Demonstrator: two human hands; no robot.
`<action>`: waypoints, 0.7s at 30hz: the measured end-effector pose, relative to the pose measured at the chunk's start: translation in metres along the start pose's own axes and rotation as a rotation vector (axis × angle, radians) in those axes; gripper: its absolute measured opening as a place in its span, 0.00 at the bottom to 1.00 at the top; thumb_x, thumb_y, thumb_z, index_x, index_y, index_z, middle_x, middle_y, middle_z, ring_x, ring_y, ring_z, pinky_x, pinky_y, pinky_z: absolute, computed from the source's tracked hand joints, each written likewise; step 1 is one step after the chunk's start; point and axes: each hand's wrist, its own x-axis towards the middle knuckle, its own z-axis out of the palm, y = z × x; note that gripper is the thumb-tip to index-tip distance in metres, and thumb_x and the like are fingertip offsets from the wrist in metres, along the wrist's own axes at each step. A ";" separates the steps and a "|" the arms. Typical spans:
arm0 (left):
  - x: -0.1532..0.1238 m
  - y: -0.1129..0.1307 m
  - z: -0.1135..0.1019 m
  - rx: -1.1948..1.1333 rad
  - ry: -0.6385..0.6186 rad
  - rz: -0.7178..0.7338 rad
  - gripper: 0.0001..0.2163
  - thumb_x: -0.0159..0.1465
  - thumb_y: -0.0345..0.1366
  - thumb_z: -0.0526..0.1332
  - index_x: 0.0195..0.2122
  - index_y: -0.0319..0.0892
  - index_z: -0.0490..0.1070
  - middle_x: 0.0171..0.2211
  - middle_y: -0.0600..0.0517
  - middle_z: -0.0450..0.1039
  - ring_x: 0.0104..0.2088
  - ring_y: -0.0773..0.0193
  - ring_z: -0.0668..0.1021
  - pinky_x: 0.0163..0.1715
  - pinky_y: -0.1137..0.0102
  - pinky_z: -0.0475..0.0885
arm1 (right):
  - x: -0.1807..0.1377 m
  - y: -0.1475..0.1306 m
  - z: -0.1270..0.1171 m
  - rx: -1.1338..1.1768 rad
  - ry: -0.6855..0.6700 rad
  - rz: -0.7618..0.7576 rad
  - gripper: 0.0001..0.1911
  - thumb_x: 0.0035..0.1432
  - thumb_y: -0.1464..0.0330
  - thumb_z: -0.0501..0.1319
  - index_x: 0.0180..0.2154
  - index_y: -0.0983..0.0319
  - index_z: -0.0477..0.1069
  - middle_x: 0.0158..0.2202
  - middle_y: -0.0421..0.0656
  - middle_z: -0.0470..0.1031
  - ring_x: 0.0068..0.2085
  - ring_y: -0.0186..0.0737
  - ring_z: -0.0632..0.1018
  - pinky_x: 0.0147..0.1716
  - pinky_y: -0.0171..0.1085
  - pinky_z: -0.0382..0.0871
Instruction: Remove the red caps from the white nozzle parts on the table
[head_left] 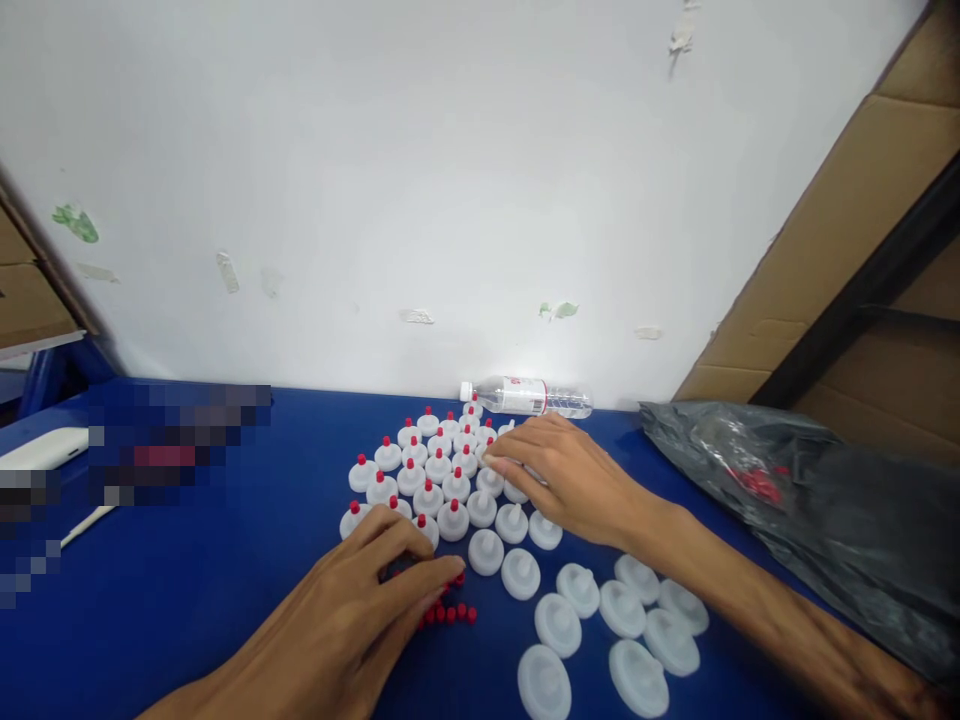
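Note:
Several white bottle caps with red tips (429, 470) stand packed together on the blue table (210, 580). More white caps without red tips (600, 620) lie to the right and front. My left hand (360, 610) rests palm down over a small pile of loose red tips (450, 612), its fingers curled together on them. My right hand (559, 475) reaches across the cluster, its fingers pinched on a white cap near the middle; the cap itself is mostly hidden.
A clear water bottle (529, 396) lies on its side against the white wall. A dark plastic bag (817, 510) with red pieces inside sits at right. Cardboard boxes (847, 250) lean at the right. A white object (41, 450) lies at far left.

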 end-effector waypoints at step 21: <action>0.006 0.002 -0.013 0.087 0.206 -0.045 0.11 0.75 0.25 0.54 0.54 0.44 0.68 0.45 0.53 0.74 0.48 0.64 0.74 0.52 0.73 0.69 | -0.002 -0.034 -0.005 0.022 0.357 -0.302 0.03 0.70 0.69 0.65 0.44 0.61 0.74 0.41 0.44 0.82 0.43 0.40 0.80 0.50 0.43 0.72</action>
